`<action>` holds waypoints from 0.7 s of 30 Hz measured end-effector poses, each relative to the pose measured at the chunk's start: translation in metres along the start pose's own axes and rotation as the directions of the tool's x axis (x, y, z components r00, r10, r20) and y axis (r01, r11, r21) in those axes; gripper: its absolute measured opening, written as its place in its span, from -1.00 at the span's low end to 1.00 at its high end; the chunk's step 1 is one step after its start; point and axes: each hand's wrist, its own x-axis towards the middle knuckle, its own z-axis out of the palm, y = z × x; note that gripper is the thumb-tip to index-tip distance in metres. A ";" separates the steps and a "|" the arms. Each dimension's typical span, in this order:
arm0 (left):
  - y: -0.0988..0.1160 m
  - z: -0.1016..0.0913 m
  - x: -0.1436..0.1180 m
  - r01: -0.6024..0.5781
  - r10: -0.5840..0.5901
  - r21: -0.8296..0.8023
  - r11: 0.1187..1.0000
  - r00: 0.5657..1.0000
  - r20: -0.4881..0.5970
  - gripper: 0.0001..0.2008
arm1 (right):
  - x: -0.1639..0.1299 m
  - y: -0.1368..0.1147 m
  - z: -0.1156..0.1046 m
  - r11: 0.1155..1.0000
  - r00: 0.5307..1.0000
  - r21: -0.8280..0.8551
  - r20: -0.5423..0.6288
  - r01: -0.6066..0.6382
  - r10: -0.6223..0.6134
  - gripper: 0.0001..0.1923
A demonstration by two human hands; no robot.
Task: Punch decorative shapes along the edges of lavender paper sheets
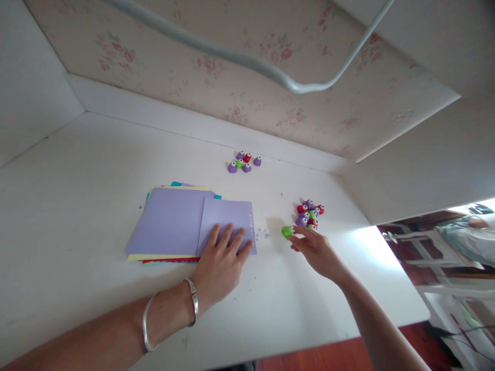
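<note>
On the white table (77, 196) under floral wallpaper, the left hand (222, 260) lies flat and spread on a lilac sheet (226, 219), its right edge already punched, while right of it the right hand (315, 250) pinches a green punch (287, 232).

Bg stuff: white desk (77, 196) w/ floral wallpaper (216, 72) behind it. 5 little punches, purple/red/green (243, 161), clustered near the back edge. Stack of colored paper (170, 226) sits mid-desk, and another heap of punches (310, 213) is over to the right. A gray cable (240, 57) droops across the top.
</note>
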 end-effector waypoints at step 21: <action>0.000 0.003 0.000 0.009 -0.008 0.012 1.000 0.999 -0.037 -0.60 | -0.031 0.051 -0.006 0.969 0.953 -0.241 -0.302 -0.047 -0.029 -0.63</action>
